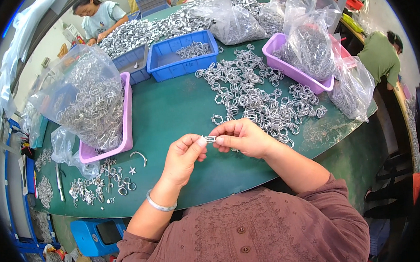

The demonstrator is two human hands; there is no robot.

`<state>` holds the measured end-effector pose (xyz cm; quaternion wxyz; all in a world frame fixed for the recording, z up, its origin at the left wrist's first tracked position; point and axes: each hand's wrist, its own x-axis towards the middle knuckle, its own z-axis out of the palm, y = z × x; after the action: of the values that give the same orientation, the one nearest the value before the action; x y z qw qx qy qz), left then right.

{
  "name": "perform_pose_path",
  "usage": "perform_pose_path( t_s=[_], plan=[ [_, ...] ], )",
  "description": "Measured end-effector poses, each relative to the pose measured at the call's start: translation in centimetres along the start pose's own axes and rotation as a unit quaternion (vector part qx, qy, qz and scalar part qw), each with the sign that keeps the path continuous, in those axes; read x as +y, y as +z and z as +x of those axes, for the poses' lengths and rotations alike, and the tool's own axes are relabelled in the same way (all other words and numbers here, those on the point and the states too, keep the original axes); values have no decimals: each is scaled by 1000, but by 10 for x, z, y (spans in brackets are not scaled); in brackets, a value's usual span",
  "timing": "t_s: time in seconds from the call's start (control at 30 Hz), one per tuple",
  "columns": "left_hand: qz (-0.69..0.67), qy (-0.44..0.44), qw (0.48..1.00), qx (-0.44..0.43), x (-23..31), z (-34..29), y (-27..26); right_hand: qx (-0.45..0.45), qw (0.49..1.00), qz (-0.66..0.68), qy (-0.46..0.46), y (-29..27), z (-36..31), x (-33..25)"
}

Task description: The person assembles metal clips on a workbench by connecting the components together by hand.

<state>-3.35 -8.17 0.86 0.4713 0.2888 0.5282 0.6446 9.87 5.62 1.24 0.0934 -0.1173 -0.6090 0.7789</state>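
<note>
Close in front of my chest, a small silver openwork metal piece (210, 139) is pinched between both hands over the green table. My left hand (183, 155), with a pale bangle on its wrist, grips one end with thumb and fingertips. At the other end, the thumb and forefinger of my right hand (245, 137) are closed on it. Just beyond the right hand spreads a loose pile of silver ring-shaped metal pieces (246, 89). Its near edge is partly hidden behind that hand. Whether the held piece is a ring cannot be made out.
On the left, a purple tray (128, 111) bears a bulging clear bag (92, 108). Small metal bits (87, 189) lie before it. A blue bin (182, 54) stands at the back, another purple tray (294, 69) at right. A person (97, 18) sits across the table; a blue stool (99, 236) stands below.
</note>
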Motion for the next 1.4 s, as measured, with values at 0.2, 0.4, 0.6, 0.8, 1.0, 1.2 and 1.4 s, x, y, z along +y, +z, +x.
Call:
perform_pose_path(
  t_s=[0.2, 0.4, 0.6, 0.8, 1.0, 1.2, 1.4],
  plan=[
    [31, 97, 994, -44, -2, 0, 3, -2, 998, 38, -41, 0, -3, 0],
    [63, 133, 988, -53, -11, 1, -3, -6, 998, 26, -65, -1, -3, 3],
    [61, 135, 988, -51, -13, 2, -3, -4, 996, 37, -82, -1, -2, 7],
    [57, 117, 989, -64, -15, 1, -3, -5, 994, 30, -103, 2, -3, 8],
    [34, 76, 994, -65, -19, 1, -4, -1, 992, -27, -126, 3, -3, 10],
    [19, 52, 998, -39, -20, 0, -9, 116, 830, -482, -256, -23, -5, -4],
    [-56, -7, 998, -40, -18, 1, -13, 87, 697, -688, -183, -34, -19, -4]
  ],
)
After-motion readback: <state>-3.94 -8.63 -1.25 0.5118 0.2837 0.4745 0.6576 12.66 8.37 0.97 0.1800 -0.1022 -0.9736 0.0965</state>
